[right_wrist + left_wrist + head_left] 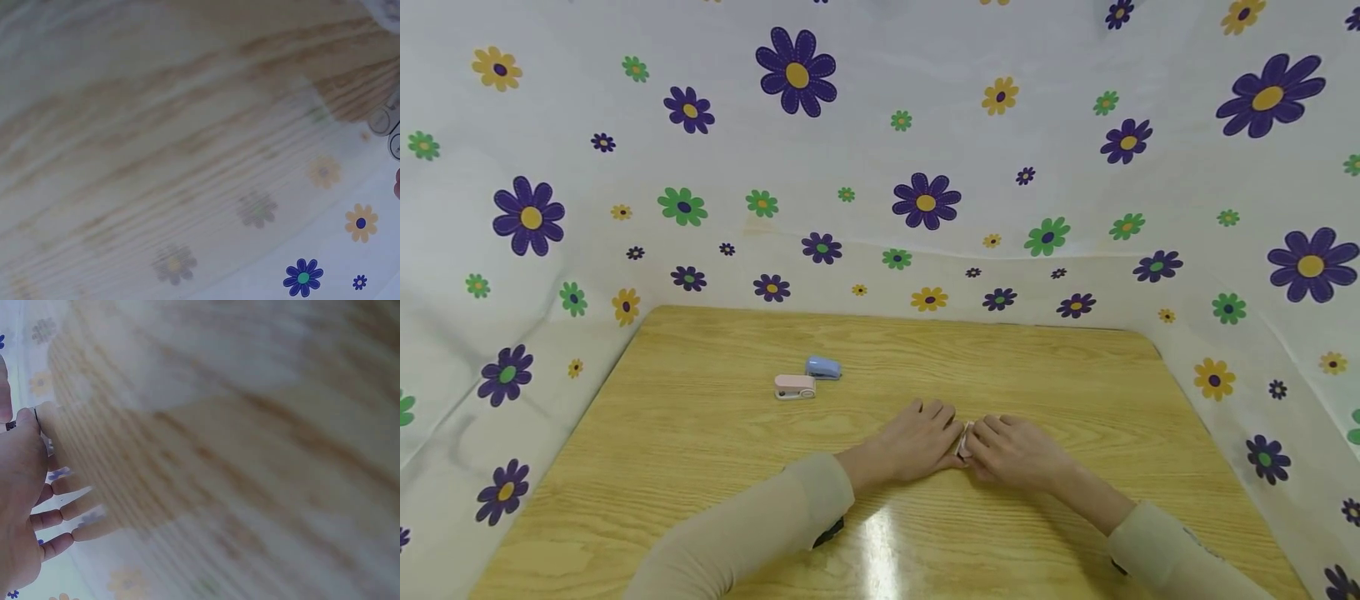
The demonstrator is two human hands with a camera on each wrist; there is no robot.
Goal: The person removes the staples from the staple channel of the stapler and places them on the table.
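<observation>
On the right-centre part of the table, both hands meet over a small white and pale pink mini stapler (966, 442), mostly hidden by the fingers. My left hand (917, 442) holds its left side between thumb and index finger. The left wrist view shows that hand's thumb and spread fingers (57, 545) against the glossy tabletop. My right hand (1011, 450) grips the other side, its fingers curled over it. At the right wrist view's edge, part of the stapler (395, 145) shows a round detail, mirrored in the table.
A pink mini stapler (794, 386) and a blue one (824, 367) lie close together, farther back and to the left of the hands. The wood-grain table (715, 433) is bordered at the back and sides by flower-printed white sheeting (865, 150).
</observation>
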